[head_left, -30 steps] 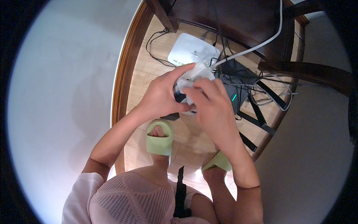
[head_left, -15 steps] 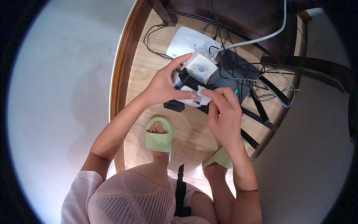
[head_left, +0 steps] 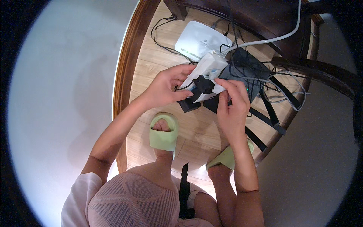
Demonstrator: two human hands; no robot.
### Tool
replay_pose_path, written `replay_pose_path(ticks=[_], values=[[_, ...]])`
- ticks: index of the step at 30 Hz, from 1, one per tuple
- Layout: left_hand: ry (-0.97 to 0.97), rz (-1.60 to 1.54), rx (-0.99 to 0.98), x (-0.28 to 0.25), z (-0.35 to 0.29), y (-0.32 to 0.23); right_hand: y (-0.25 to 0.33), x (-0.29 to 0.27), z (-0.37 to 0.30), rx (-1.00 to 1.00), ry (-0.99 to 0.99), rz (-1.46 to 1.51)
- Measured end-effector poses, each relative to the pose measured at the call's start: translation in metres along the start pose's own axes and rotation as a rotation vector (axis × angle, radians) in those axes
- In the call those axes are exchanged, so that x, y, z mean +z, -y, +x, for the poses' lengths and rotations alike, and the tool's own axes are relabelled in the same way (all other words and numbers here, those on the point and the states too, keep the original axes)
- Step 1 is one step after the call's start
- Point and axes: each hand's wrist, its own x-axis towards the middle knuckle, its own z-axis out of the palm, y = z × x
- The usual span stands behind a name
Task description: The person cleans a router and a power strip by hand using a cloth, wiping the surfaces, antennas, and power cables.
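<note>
Two-handed work above a wood floor point(head_left: 189, 147): the left hand point(head_left: 166, 86), grip curved wide, holds a white power strip point(head_left: 211, 62) bearing a black plug point(head_left: 204, 84); the right hand point(head_left: 235, 99) pinches white tissue point(head_left: 218, 89) beside that plug. Handling looks unfinished, neither item yet released.

You hold a slanting white plastic power strip point(head_left: 213, 61), a boxy black adapter point(head_left: 204, 84) on it, crumpled white tissue or cloth point(head_left: 218, 89) alongside.

With our right hand point(head_left: 235, 100), we are now holding the wipe point(head_left: 218, 89) beside the plug point(head_left: 205, 84) instead of below it. We are also tilting the strip point(head_left: 204, 65), narrowing our view of its face.
</note>
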Motion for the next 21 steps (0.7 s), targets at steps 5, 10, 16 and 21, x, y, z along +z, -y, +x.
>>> replay_pose_path(ticks=[5, 10, 16, 21], values=[[0.001, 0.001, 0.007, -0.001, -0.003, 0.0, -0.003, 0.002, -0.001, -0.023, -0.005, -0.02], [-0.029, 0.087, 0.097, -0.007, -0.01, 0.01, -0.003, 0.002, -0.001, -0.026, -0.015, -0.019], [-0.364, 0.001, -0.384, -0.016, -0.011, 0.032, -0.006, 0.004, -0.001, -0.072, -0.036, -0.042], [-0.347, -0.39, -0.546, -0.012, -0.012, 0.026, -0.007, 0.005, -0.002, -0.06, -0.027, -0.051]])
